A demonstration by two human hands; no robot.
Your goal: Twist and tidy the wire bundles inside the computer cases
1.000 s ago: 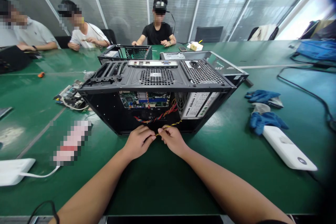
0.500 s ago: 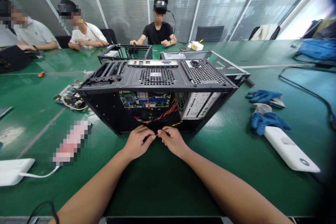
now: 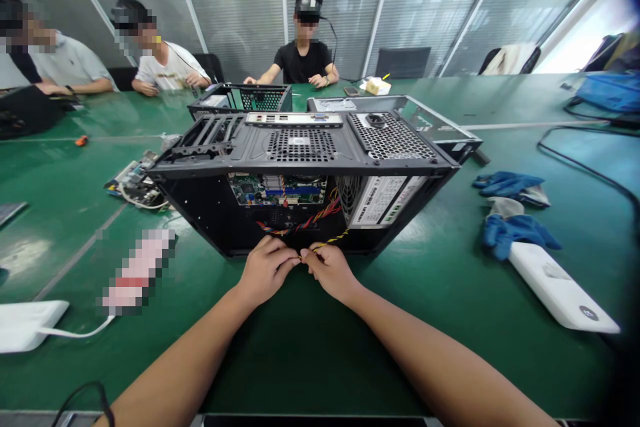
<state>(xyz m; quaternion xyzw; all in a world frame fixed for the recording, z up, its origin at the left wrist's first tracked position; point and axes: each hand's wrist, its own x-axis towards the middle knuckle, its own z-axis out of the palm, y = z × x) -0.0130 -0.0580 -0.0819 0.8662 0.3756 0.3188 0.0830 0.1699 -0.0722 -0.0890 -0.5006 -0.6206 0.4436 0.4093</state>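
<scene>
An open black computer case (image 3: pixel 300 147) lies on its side on the green table (image 3: pixel 310 347), its open face toward me. Inside I see a motherboard (image 3: pixel 275 188), a power supply (image 3: pixel 377 199) and a bundle of coloured wires (image 3: pixel 305 221). A twisted yellow-and-black cable (image 3: pixel 333 239) runs out of the case to my hands. My left hand (image 3: pixel 265 270) and my right hand (image 3: pixel 330 270) meet at the case's front lip, both with fingers pinched shut on the end of that cable.
Blue gloves (image 3: pixel 510 213) and a white device (image 3: pixel 560 285) lie to the right. A loose circuit board (image 3: pixel 133 181), a white box with a cord (image 3: pixel 25 323) sit left. A second case (image 3: pixel 240 99) stands behind. Three people sit at the far side.
My hands stay pinched on the cable at the same spot. The view has shifted slightly; nothing else has moved.
</scene>
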